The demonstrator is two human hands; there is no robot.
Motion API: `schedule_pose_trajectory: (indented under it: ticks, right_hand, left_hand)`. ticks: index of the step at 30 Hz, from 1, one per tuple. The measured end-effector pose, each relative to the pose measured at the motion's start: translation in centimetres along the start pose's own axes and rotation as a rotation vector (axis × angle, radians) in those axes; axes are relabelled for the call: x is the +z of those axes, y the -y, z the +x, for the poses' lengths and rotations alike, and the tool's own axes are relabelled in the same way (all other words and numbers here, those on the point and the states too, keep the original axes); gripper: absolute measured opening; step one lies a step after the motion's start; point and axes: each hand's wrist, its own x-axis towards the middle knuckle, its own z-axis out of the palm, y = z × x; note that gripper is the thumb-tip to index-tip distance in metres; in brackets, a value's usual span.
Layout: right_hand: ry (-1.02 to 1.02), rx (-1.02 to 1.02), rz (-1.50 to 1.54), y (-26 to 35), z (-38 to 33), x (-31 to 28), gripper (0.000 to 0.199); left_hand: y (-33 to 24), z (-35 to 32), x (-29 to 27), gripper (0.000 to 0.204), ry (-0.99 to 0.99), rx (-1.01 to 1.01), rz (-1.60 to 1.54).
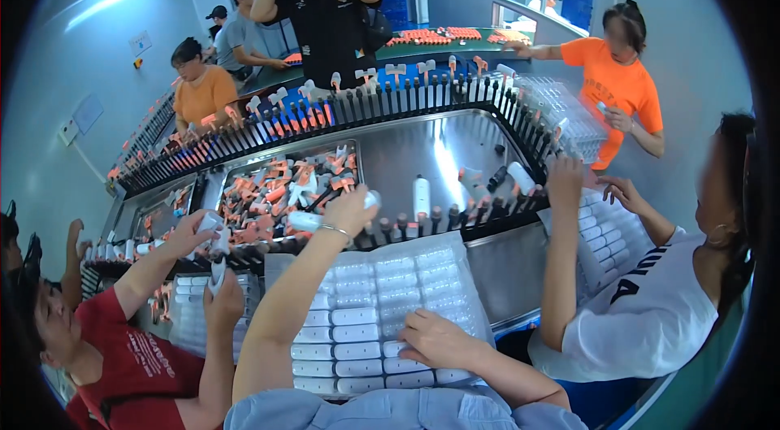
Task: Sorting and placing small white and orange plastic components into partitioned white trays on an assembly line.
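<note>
My left hand (348, 209), a bracelet on its wrist, reaches over the near edge of the black rack (382, 240). Its fingers close round a white plastic piece (372, 199), of which only the rounded end shows. In front of my body lies a clear plastic blister tray (435, 267). Its near and left pockets hold rows of white oblong casings (356, 332); the pockets toward the far right look unfilled. Over the tray's near right part, my right hand (439, 339) has curled fingers gripping one white casing (396, 349), partly hidden under them.
A metal tray (431, 145) beyond the rack holds a heap of orange and grey parts (272, 194) and a standing white cylinder (421, 197). Black upright posts (357, 109) line the rack. Co-workers sit close on both sides, one in red (154, 349), one in white (642, 324).
</note>
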Motion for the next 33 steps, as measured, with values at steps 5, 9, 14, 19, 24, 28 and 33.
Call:
schedule_pose_trajectory:
  ticks: [5, 9, 14, 19, 24, 28, 33]
  right_hand:
    - [0.009, -0.017, 0.058, 0.3, -0.4, -0.9, 0.026]
    - [0.017, 0.035, 0.249, -0.1, -0.4, -1.1, 0.026]
    - [0.07, 0.083, 0.292, -0.2, -0.2, -1.9, 0.029]
    - [0.054, 0.305, 0.544, 0.4, 0.0, -3.3, 0.034]
    - [-0.102, 0.408, 0.556, 0.3, -0.1, -4.4, 0.046]
    - [-0.24, 0.444, 0.56, -0.6, -1.1, -4.9, 0.04]
    - [-0.173, 0.528, 0.537, -0.8, -1.0, -5.2, 0.039]
  left_hand:
    - [1.0, -0.7, -2.9, 0.045, 0.13, -0.23, 0.042]
    - [4.2, -1.6, -2.6, 0.051, 0.088, -0.25, 0.049]
    - [7.0, -2.0, -0.6, 0.044, -0.079, -0.497, 0.049]
    - [9.4, -5.7, -0.1, 0.038, -0.436, -0.48, 0.292]
    - [11.3, -8.1, -1.9, 0.05, -0.443, -0.414, 0.379]
    - [3.0, -11.8, -4.0, 0.036, -0.484, 0.061, -0.067]
    - [-0.2, -14.9, -3.3, 0.023, -0.15, 0.353, -0.171]
